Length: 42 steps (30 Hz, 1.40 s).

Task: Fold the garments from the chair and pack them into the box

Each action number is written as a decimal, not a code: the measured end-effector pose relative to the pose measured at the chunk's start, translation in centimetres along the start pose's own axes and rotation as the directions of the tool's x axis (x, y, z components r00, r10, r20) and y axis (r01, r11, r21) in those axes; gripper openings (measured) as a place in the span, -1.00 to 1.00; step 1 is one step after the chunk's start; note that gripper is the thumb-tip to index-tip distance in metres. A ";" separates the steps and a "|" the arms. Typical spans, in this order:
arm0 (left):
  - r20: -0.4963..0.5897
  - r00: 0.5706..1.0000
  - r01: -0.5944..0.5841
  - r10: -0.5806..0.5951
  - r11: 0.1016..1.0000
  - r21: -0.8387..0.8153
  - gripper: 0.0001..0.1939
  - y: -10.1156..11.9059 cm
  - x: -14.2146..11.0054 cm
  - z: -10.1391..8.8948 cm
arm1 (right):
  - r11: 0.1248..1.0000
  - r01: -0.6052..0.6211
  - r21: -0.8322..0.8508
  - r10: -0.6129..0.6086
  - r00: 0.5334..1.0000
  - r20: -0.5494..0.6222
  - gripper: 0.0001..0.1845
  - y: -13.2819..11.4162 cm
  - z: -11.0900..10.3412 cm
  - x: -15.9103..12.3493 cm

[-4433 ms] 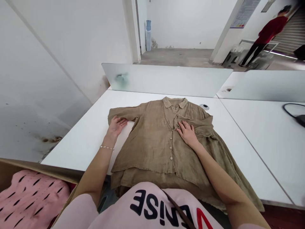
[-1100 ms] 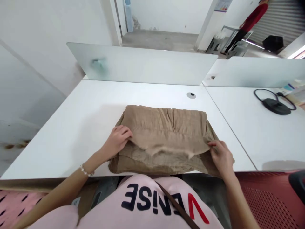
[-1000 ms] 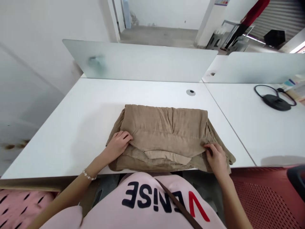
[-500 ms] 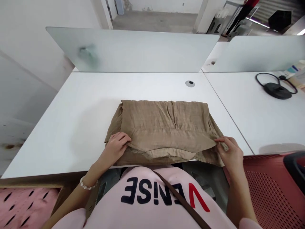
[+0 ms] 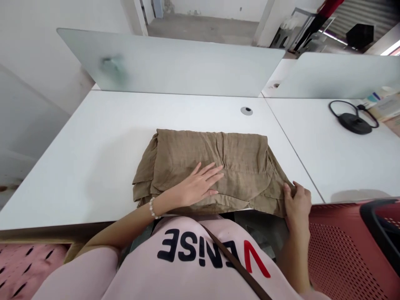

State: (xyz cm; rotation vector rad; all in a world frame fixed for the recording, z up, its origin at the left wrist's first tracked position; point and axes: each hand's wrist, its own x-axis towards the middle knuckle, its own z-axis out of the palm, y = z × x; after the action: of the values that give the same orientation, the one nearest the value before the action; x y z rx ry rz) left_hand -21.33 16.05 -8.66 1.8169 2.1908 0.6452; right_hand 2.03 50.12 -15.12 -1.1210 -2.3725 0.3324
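A brown cloth garment (image 5: 243,154) lies folded at the front edge of the white table (image 5: 109,146), with creases near its middle. My left hand (image 5: 198,183) rests flat on the garment, fingers spread and pointing right; a beaded bracelet circles that wrist. At the garment's right side, my right hand (image 5: 296,200) pinches its edge between thumb and fingers. Part of the front edge is hidden under my left forearm. The exact kind of garment cannot be made out.
A frosted divider (image 5: 187,66) stands along the table's back. A cable hole cover (image 5: 246,111) sits near the seam. To the right are a black round device with a cable (image 5: 354,123), some boxes (image 5: 387,108) and a red chair (image 5: 343,250).
My left hand has let go of the garment's left edge and moved right onto its middle. The front flap now lies flatter. My right hand has shifted onto the right side edge.
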 end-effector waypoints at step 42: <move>0.060 0.904 0.081 -0.422 0.032 -0.996 -0.17 -11.7 4.5 -5.7 | 0.495 0.422 0.760 -0.851 0.414 0.324 -0.38 -31.8 2.7 -5.7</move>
State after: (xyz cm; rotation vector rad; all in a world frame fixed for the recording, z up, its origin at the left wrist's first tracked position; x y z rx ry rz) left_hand -34.98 17.77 -8.62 0.5016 1.2524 1.7781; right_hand -17.12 25.55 -6.12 0.4438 -2.7432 1.2260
